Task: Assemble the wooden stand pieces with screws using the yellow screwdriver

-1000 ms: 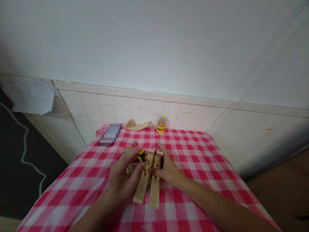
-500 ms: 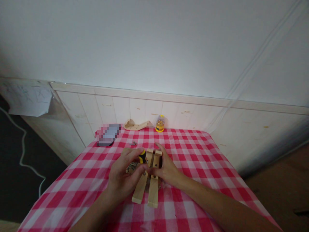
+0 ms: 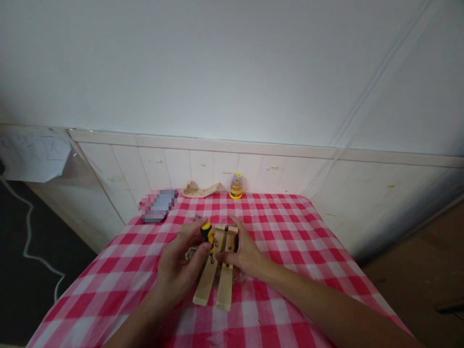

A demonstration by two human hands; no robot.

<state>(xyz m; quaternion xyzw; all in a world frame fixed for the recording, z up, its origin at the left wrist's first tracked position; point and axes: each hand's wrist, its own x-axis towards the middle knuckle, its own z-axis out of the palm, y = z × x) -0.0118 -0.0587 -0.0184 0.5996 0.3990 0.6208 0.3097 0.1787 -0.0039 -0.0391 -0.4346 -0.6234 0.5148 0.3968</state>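
Screwdriver [image 3: 206, 232], one, yellow-and-black: clamped in the left hand [image 3: 177, 261]; lower handle, half hidden by the thumb a half-second ago, now shows, its tip apparently meeting a screw [image 3: 212, 261], which suggests the tool is seated. Wooden piece [image 3: 226, 276], one, two-barred: between the hands at the worktop [image 3: 286, 227], right hand's [image 3: 248, 253] grip closed about its side.

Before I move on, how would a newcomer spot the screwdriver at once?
Find the red and white checked tablecloth, then the left hand near its middle. That hand holds the screwdriver tip down: yellow and black against the pale wooden pieces beneath.
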